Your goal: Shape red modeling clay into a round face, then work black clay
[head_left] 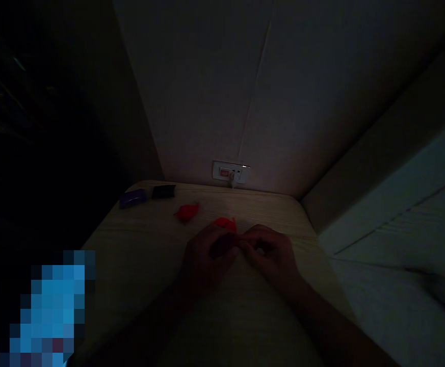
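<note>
In dim light, my left hand (205, 257) and my right hand (273, 255) meet over the wooden tabletop (149, 244). The fingertips of both are pinched together at the middle. Whatever they grip there is too dark to name; a dark reddish patch (222, 245) shows inside the curl of my left hand. Just beyond the fingertips lies a bright red thing (225, 223), partly covered by my left hand. Farther back to the left is a small red bundle (187, 212) with thin, pointed ends, like a twisted wrapper.
At the back left corner of the tabletop lie a purple packet (132, 198) and a black flat piece (163, 191). A wall socket (231, 173) with a red switch and a plug sits just above the back edge. A blurred-out bright blue area (54, 306) fills the lower left.
</note>
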`<state>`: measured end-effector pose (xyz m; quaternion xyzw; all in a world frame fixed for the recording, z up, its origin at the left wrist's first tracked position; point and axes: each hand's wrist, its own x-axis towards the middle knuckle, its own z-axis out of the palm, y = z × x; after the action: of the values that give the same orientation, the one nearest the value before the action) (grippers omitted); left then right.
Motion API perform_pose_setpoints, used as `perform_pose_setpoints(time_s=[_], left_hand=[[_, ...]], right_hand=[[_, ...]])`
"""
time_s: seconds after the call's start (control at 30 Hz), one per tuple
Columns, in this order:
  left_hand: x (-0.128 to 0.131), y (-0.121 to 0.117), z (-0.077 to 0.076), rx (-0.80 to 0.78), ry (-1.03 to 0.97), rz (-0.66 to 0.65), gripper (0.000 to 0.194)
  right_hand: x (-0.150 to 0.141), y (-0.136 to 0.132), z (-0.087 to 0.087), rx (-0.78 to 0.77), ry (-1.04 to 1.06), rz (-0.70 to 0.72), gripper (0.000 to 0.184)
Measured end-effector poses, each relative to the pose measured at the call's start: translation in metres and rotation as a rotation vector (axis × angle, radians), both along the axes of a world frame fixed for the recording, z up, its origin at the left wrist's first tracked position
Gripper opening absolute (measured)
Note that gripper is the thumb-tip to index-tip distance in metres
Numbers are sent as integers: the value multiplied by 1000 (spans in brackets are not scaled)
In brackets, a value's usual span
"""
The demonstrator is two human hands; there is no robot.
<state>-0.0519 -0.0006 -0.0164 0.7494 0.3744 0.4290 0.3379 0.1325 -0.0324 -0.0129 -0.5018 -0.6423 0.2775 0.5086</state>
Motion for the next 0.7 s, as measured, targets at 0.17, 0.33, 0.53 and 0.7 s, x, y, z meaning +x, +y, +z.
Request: perform_pose_setpoints(time_s=[0.17, 0.33, 0.53, 0.7], left_hand=[[0, 1, 0, -73, -22, 9, 19], [-3, 4, -3, -185, -103, -63, 22], [-6, 4, -4, -167, -107, -57, 22], [2, 4, -4, -275, -212, -2, 39]], right_hand=[[-2, -2, -1, 7, 11, -20, 11], [-2, -2, -1, 46, 42, 53, 19], [-3, -3, 4, 62, 16, 98, 16], [0, 0, 1, 2, 87, 29, 15]])
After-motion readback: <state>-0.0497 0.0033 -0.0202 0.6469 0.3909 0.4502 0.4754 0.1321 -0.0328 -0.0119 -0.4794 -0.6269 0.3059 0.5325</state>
